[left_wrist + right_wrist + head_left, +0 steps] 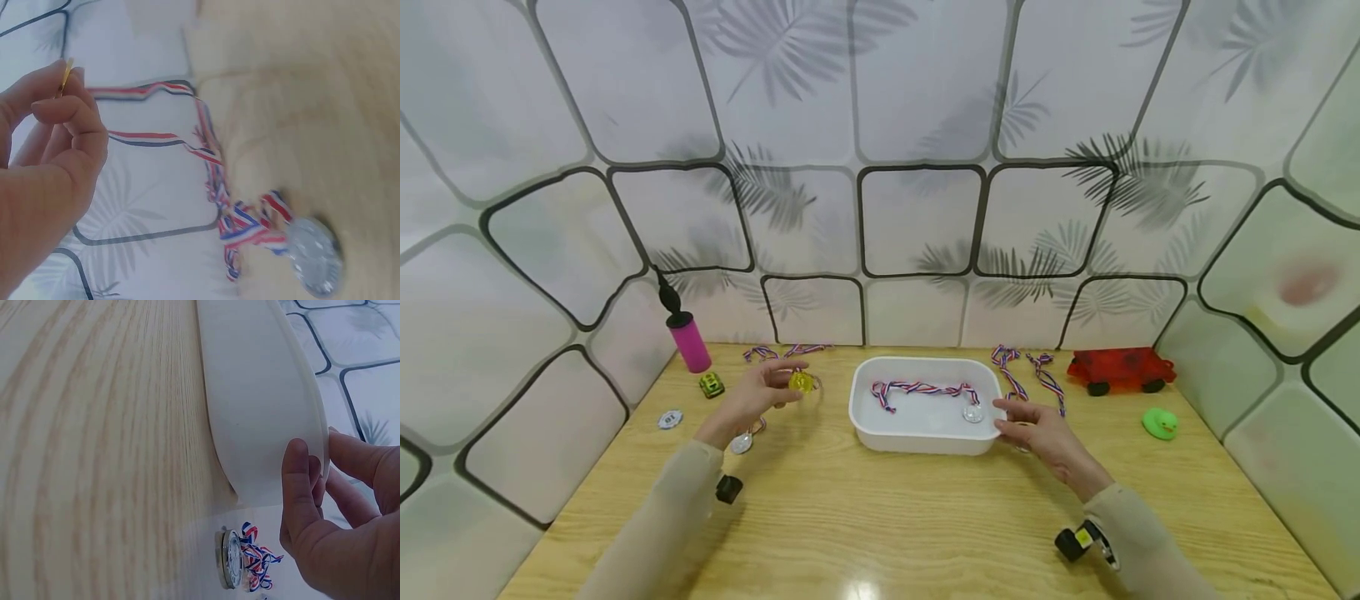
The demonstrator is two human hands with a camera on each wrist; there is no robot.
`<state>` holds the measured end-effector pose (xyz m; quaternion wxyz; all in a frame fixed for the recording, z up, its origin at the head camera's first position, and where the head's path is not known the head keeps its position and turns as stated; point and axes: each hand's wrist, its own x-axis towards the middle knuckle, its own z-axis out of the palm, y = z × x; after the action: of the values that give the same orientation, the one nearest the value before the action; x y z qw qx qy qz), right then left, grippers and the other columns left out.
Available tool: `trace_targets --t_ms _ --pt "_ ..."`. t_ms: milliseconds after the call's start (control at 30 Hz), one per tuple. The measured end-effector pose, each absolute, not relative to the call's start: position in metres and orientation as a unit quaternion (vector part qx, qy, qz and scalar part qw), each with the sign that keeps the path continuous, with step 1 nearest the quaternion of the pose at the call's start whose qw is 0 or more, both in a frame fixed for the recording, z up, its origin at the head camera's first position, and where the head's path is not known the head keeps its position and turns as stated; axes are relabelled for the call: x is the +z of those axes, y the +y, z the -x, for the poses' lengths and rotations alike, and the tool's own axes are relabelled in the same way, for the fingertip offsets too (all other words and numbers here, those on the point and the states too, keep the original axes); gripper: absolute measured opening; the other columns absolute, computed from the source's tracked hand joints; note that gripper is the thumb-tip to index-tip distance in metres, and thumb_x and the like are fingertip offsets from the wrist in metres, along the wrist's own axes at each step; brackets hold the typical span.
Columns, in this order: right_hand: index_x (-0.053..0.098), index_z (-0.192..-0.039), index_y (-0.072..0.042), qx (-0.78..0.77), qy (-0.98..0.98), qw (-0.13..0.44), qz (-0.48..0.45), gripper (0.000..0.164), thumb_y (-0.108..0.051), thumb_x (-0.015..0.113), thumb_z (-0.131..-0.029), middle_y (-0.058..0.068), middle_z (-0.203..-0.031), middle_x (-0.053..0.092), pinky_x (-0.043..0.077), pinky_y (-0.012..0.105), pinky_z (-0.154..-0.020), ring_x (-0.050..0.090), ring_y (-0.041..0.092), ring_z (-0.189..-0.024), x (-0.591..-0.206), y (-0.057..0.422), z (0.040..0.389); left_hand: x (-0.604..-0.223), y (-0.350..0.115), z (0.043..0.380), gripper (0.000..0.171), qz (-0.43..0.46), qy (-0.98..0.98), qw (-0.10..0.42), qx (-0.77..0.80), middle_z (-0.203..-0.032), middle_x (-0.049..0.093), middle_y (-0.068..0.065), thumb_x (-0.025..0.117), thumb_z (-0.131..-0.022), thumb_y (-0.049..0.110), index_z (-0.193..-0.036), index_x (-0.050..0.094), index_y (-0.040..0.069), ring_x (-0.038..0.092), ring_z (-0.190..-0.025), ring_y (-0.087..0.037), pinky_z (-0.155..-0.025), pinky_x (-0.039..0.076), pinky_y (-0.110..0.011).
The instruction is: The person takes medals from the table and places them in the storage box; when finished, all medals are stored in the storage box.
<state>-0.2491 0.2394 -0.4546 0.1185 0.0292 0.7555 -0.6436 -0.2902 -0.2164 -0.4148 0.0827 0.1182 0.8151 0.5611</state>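
My left hand [758,394] pinches a gold medal [801,382] above the table, left of the white tray. In the left wrist view the medal [67,74] shows edge-on between the fingertips, its striped ribbon [147,137] trailing off to the right. Below that hand lies a silver medal [741,442] with a red, white and blue ribbon. My right hand [1043,433] grips the right end of the white tray [917,445], thumb and fingers on either side of the rim. Inside the tray lies a silver medal [973,413] with its ribbon [917,387] stretched across the floor.
Striped ribbons [1011,375] lie right of the tray, near a silver medal [232,557]. Further right are a red toy vehicle [1122,371] and a green rubber duck [1161,423]. At left stand a pink pump [690,343], a small yellow-green toy car [711,384] and a round token [670,419].
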Motion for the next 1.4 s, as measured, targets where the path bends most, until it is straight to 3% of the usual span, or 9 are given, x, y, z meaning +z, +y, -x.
trace_targets --t_ms 367,567,867,933,1167,1400 --pt "0.046 -0.143 0.002 -0.641 0.758 0.117 -0.031 0.052 -0.007 0.064 -0.094 0.005 -0.103 0.047 0.058 0.024 -0.082 0.058 0.01 -0.089 -0.454 0.238 0.25 -0.4 -0.21 0.298 0.057 -0.11 0.797 0.067 0.59 -0.134 0.057 -0.025 0.067 -0.091 0.004 -0.144 0.047 0.004 0.061 -0.082 -0.007 -0.06 0.046 -0.021" --pt "0.047 -0.143 0.002 -0.639 0.759 0.119 -0.027 0.053 -0.008 0.065 -0.094 0.006 -0.104 0.048 0.058 0.027 -0.086 0.059 0.01 -0.089 -0.455 0.237 0.248 -0.39 -0.208 0.302 0.056 -0.096 0.796 0.045 0.596 -0.136 0.058 -0.021 0.069 -0.09 0.004 -0.142 0.051 0.009 0.058 -0.081 -0.007 -0.067 0.052 -0.021" --pt "0.045 -0.143 0.004 -0.649 0.753 0.111 -0.018 0.053 -0.006 0.064 -0.094 0.004 -0.101 0.048 0.058 0.023 -0.083 0.059 0.007 -0.087 -0.455 0.238 0.248 -0.361 -0.199 0.311 0.057 -0.146 0.778 0.0 0.612 -0.138 0.057 -0.019 0.067 -0.088 -0.004 -0.142 0.051 0.006 0.064 -0.092 -0.004 -0.074 0.057 -0.02" --pt "0.044 -0.143 0.005 -0.652 0.75 0.113 -0.015 0.054 -0.005 0.064 -0.094 0.003 -0.101 0.049 0.058 0.024 -0.084 0.06 0.006 -0.087 -0.456 0.239 0.249 -0.355 -0.198 0.312 0.057 -0.156 0.779 -0.009 0.607 -0.138 0.057 -0.016 0.067 -0.088 -0.004 -0.142 0.051 0.007 0.064 -0.095 -0.005 -0.074 0.057 -0.02" --pt "0.046 -0.142 0.004 -0.654 0.748 0.11 -0.028 0.054 -0.006 0.066 -0.093 0.004 -0.101 0.048 0.059 0.025 -0.084 0.061 0.006 -0.087 -0.456 0.239 0.249 -0.341 -0.192 0.319 0.057 -0.159 0.784 -0.029 0.599 -0.137 0.059 -0.005 0.068 -0.09 0.002 -0.142 0.052 0.014 0.051 -0.08 -0.009 -0.065 0.052 -0.018" --pt "0.046 -0.142 0.004 -0.651 0.75 0.112 -0.03 0.054 -0.006 0.065 -0.093 0.004 -0.102 0.048 0.059 0.024 -0.083 0.061 0.007 -0.087 -0.456 0.239 0.249 -0.333 -0.188 0.327 0.058 -0.157 0.786 -0.037 0.597 -0.141 0.056 -0.007 0.069 -0.089 0.001 -0.142 0.052 0.015 0.059 -0.087 -0.014 -0.065 0.049 -0.019"
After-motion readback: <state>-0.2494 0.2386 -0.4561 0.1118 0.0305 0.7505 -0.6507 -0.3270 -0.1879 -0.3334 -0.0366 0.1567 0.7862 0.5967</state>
